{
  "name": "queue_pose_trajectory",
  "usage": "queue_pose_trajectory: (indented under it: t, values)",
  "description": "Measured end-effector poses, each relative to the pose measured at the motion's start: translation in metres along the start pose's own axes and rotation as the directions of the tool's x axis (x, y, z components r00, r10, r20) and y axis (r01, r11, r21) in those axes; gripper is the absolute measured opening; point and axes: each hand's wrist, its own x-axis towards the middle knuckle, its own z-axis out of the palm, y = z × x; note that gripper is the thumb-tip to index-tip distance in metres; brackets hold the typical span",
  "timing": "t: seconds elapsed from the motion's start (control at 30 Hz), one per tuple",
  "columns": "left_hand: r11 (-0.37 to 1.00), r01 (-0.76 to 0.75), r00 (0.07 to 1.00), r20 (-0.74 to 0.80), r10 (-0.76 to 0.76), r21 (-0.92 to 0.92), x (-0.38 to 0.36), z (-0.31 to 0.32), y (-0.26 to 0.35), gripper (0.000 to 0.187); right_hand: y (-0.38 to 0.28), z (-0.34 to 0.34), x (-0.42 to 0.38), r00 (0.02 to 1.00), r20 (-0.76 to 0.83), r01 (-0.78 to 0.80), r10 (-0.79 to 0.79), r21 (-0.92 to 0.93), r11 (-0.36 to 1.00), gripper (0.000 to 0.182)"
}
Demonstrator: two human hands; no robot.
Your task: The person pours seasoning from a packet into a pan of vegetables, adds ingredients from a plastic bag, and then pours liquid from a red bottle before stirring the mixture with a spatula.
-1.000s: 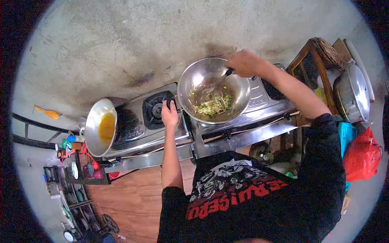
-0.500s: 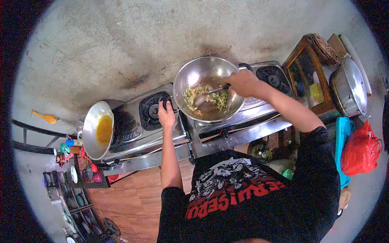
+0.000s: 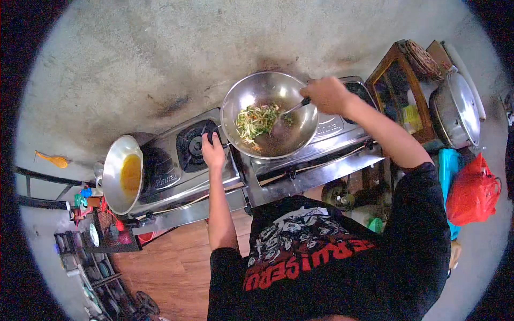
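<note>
A person stands at a steel gas stove (image 3: 300, 176) set against a grey concrete wall, seen from above through a head-worn camera. The left hand (image 3: 213, 153) is closed around the dark handle at the near-left rim of a shiny metal wok (image 3: 300, 128), which sits on a burner. The right hand (image 3: 326, 95) is wrapped around the dark handle of a metal spatula (image 3: 289, 111), its blade reaching down into the bowl of the wok.

Inside the wok lies a heap of stir-fried vegetables (image 3: 256, 120) (pale strips with green and a little orange), pushed up the left slope, with the bare wet bottom showing to the right.

To do this stirring well, the left hand should probably keep the wok pinned steady on the burner while the spatula slides under the heap from the bare side and turns it back toward the hot centre, so nothing scorches or spills over the rim.

Further left, a second wok (image 3: 115, 179) holding yellow oil sits tilted on another burner. At the right stand a wooden cabinet (image 3: 393, 69), a lidded metal pot (image 3: 455, 109) and a red plastic bag (image 3: 474, 192).
</note>
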Motion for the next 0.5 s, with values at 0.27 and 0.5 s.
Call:
queue_pose_trajectory:
  t: [0.27, 0.5]
  values:
    - [1.000, -0.011, 0.998, -0.062, 0.011, 0.003, 0.001, 0.007, -0.009, 0.056, 0.020, -0.043, -0.022, 0.988, 0.145, 0.048, -0.056, 0.054, 0.997, 0.017]
    - [0.999, -0.035, 0.997, -0.068, 0.035, -0.002, 0.003, 0.008, -0.008, 0.057, 0.027, -0.028, -0.005, 0.999, 0.032, -0.039, 0.039, 0.002, 0.999, 0.017]
